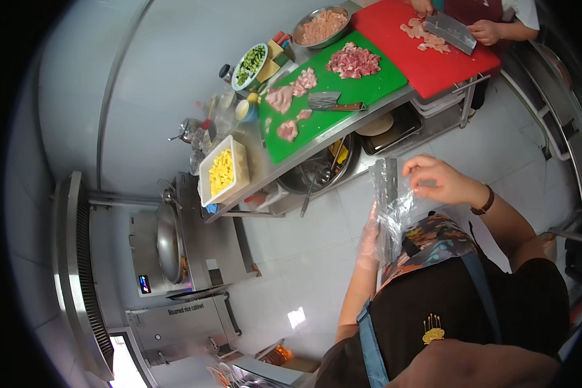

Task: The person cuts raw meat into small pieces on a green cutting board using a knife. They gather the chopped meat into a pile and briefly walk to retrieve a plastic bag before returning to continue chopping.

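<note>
In front of my apron, my left hand (368, 242) is inside a thin clear plastic glove. It holds a crinkled clear plastic packet (387, 208) upright, with something dark grey showing through its upper part. My right hand (439, 182), with a bracelet at the wrist, is at the packet's upper right side. Its curled fingers pinch thin clear film that seems to belong to the packet. A cleaver (332, 103) with a wooden handle rests on the green cutting board (281, 148), among pieces of raw meat (354, 60).
A co-worker's hands (485, 33) hold a broad cleaver (450, 33) over sliced meat on a red board (383, 24). Along the steel table stand a bowl of meat (324, 28), chopped greens (250, 65) and a tub of yellow cubes (223, 169). A wok (170, 242) sits left.
</note>
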Motion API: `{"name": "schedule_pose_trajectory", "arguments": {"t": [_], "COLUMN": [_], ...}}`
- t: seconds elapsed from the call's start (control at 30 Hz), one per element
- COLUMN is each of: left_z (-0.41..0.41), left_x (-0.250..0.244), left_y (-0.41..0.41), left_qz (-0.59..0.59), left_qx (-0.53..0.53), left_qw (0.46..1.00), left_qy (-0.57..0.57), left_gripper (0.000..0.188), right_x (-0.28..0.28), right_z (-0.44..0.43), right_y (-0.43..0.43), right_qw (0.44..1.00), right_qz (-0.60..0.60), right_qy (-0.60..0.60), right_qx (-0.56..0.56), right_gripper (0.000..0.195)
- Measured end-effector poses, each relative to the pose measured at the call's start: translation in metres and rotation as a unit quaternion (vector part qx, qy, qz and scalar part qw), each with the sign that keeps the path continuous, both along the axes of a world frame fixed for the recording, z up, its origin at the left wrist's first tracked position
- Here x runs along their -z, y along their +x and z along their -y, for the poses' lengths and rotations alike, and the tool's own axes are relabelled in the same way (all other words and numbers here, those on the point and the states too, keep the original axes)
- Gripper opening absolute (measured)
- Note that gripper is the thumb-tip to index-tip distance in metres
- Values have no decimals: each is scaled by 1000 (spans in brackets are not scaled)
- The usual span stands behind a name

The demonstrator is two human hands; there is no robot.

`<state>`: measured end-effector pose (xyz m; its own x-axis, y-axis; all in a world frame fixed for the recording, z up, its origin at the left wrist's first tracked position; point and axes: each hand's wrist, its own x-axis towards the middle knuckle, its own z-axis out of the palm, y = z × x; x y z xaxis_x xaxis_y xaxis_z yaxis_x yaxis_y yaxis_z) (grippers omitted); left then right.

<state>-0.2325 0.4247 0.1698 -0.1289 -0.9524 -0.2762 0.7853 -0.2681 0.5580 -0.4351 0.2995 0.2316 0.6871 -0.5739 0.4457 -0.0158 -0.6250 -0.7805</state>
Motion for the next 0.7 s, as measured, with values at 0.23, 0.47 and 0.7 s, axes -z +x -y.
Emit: {"name": "schedule_pose_trajectory", "arguments": {"t": [0.23, 0.47, 0.7], "left_z": [85, 210, 297], "left_x": [46, 7, 44], "left_y": [33, 55, 109], "left_qz": [-4, 43, -106], "left_qx": [30, 160, 166], "left_qw": [998, 982, 980], "left_qy": [48, -94, 5], "left_gripper": [98, 78, 81], "right_x": [-24, -79, -50], "right_z": [78, 156, 179], "right_y": [28, 59, 81], "right_qw": [971, 897, 936], "right_qz": [26, -372, -324], "right_qy": [224, 203, 117], "right_qx": [-83, -128, -74], "right_gripper": [12, 20, 20]}}
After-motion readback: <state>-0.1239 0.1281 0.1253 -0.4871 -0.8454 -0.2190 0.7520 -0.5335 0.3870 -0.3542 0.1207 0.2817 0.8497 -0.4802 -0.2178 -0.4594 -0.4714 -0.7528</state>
